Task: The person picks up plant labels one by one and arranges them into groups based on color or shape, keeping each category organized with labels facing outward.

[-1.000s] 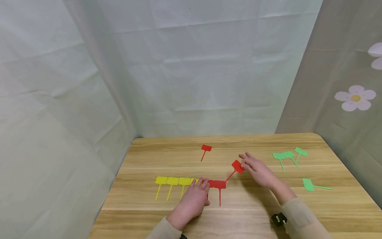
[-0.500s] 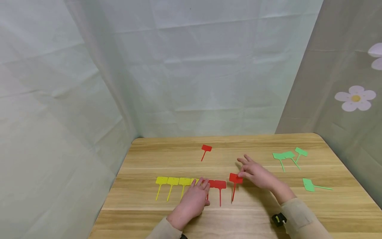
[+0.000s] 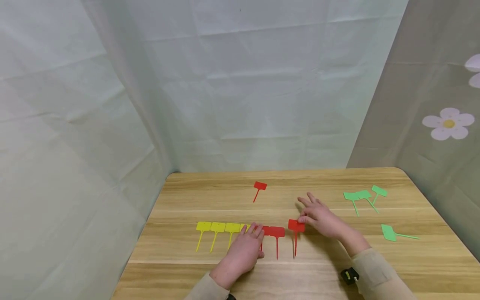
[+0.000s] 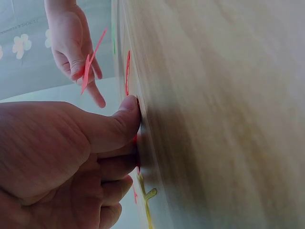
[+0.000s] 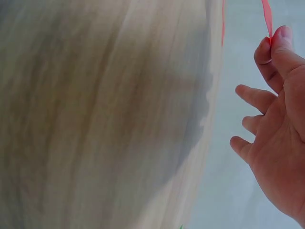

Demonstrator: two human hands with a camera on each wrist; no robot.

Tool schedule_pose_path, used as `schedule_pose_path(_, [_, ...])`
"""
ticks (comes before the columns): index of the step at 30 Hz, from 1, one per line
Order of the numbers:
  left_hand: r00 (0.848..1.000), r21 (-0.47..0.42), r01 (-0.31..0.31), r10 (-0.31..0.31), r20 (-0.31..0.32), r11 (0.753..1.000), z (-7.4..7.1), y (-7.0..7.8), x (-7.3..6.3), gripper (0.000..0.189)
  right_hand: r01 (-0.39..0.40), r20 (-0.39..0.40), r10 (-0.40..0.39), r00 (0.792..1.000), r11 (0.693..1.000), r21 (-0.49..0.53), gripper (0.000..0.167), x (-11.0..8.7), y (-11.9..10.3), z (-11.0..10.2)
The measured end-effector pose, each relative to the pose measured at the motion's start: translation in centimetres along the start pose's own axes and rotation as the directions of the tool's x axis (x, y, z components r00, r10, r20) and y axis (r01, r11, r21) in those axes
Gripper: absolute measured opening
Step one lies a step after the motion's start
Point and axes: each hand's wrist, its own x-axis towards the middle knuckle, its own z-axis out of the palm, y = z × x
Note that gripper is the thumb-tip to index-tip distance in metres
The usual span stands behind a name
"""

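My right hand (image 3: 320,218) pinches a red cable tie tag (image 3: 295,225) by the right edge of its flat head, between thumb and index finger. The tag's thin tail hangs toward me, its shadow beside it; in the right wrist view the red strip (image 5: 267,14) rises from the pinch. My left hand (image 3: 241,250) rests with fairly straight fingers on a row of tags laid head to head. Yellow tags (image 3: 217,227) form the left part of that row, one partly under my fingers. Its right end is red, with an end tag (image 3: 277,232) and another partly covered.
Farther back lies a lone red tag (image 3: 260,186). Several green tags lie at the right: a cluster (image 3: 351,196) at the back and a single one (image 3: 388,233) nearer. The wooden table (image 3: 168,275) meets hanging cloth at its back and sides.
My right hand has brought the red tag down toward me and turned its tail from slanting left to pointing at me, right of the row. My left hand has stayed in place.
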Motion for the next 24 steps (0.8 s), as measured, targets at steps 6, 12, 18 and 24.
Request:
schedule_pose_path(6, [1.000, -0.010, 0.005, -0.005, 0.009, 1.000, 0.0, 0.1, 0.0, 0.065, -0.043, 0.043, 0.044, 0.998, 0.999, -0.025, 0.019, 0.2, -0.1, 0.4])
schedule_pose_path(12, [1.000, -0.015, 0.007, -0.006, 0.013, 1.000, -0.1, 0.1, 0.1, 0.066, -0.072, 0.079, 0.076, 0.994, 0.996, -0.047, 0.020, 0.5, 0.0, 0.9])
schedule_pose_path(18, [1.000, -0.029, 0.007, -0.007, 0.015, 1.000, -0.1, 0.0, 0.2, 0.066, -0.098, 0.090, 0.106, 0.990, 0.991, -0.088, 0.021, 1.0, -0.2, 1.2])
schedule_pose_path(24, [1.000, -0.038, 0.012, -0.011, 0.019, 0.999, -0.1, 0.0, 0.2, 0.067, -0.122, 0.104, 0.136, 0.985, 0.984, -0.132, 0.021, 1.3, -0.3, 1.5])
